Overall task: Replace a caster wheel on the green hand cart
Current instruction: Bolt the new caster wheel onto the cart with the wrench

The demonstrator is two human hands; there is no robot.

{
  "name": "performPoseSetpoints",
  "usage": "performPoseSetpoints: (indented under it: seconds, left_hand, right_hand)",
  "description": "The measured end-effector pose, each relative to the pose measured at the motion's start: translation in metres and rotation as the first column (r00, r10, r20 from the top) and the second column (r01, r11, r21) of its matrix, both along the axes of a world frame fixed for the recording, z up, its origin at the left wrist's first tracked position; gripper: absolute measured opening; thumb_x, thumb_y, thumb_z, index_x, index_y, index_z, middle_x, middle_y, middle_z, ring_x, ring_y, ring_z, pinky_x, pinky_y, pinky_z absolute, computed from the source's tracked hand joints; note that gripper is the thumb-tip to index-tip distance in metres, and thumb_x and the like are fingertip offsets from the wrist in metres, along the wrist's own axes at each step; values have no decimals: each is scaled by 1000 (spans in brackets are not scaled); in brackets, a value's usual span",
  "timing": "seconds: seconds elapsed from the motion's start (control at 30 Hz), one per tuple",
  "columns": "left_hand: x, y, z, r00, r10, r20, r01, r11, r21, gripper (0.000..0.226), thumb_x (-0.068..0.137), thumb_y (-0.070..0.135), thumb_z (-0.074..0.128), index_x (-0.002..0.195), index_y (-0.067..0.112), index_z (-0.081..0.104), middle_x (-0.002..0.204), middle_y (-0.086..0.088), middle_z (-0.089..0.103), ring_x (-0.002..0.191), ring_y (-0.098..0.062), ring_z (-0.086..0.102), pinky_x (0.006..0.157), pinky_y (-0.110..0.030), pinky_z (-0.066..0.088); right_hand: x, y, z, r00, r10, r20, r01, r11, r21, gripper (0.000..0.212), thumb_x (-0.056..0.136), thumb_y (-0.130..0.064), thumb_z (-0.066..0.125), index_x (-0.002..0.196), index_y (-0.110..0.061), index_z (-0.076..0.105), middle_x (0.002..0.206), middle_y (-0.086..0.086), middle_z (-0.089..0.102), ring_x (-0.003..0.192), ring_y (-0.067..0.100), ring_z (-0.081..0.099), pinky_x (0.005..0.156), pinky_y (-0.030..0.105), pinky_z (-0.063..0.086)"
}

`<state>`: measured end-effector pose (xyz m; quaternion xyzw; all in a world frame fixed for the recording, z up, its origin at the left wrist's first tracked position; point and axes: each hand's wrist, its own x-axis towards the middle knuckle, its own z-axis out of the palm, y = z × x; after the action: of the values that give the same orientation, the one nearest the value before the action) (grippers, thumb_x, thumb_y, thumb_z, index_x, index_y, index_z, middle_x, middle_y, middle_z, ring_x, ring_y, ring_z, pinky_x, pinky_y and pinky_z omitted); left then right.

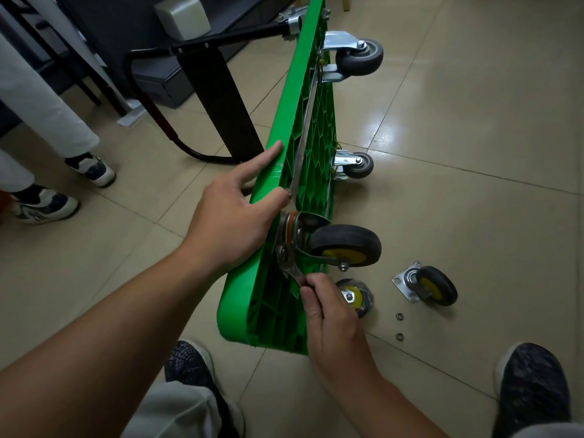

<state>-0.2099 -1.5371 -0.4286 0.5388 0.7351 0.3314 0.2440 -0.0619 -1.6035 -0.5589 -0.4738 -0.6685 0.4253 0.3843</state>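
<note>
Two hands work on the green hand cart (pixel 286 115), which stands on its long edge on the tiled floor (pixel 474 137) with its ribbed underside turned to the right. At the near upper corner a yellow-hubbed caster (pixel 347 245) sits against the underside on its metal plate. The head of a wrench (pixel 289 270) lies on a bolt at that plate. The right hand (pixel 331 317) pinches the wrench's handle between thumb and fingertips. The left hand (pixel 234 222) grips the cart's upper edge, its index finger laid straight along the green rim and the other fingers hooked over it.

Just below, partly hidden by the right hand, shows a second yellow-hubbed wheel (pixel 357 297); it seems to be fixed at the cart's lower corner, though the view does not settle that. Farther along the underside stand two grey casters, one at mid-length (pixel 357 164) and one at the far end (pixel 360 55).

On the floor just right of the cart lies a loose caster (pixel 426 286) with its square plate tilted up, and near it two small nuts (pixel 400 316). The cart's black handle (pixel 227 37) reaches out to the left at the far end. The person's dark shoes (pixel 534 390) are at the bottom, and someone in white trousers and sneakers (pixel 94 169) stands at the left.
</note>
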Motion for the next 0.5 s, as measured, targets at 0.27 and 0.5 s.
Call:
performPoseSetpoints:
  seconds: [0.27,0.5]
  left_hand:
    - [1,0,0,1000,10,20,-10,1000,8,63,96,29,69,143,64,47,129,4,65,77,-10,74,72,-41,65]
    - [1,-1,1,999,26,37,-27,999,17,61,96,28,68,144,60,49,116,9,66,74,-9,73,70,-34,65]
  right_hand:
    - [-8,-11,19,997,-33,-76,23,992,-128,30,100,-50,32,99,-32,56,80,-12,57,77,12,57,60,28,45]
    - [-10,-20,35,992,-51,-119,27,980,-195,27,103,-43,38,91,-25,55,84,-9,59,73,10,55,59,27,41]
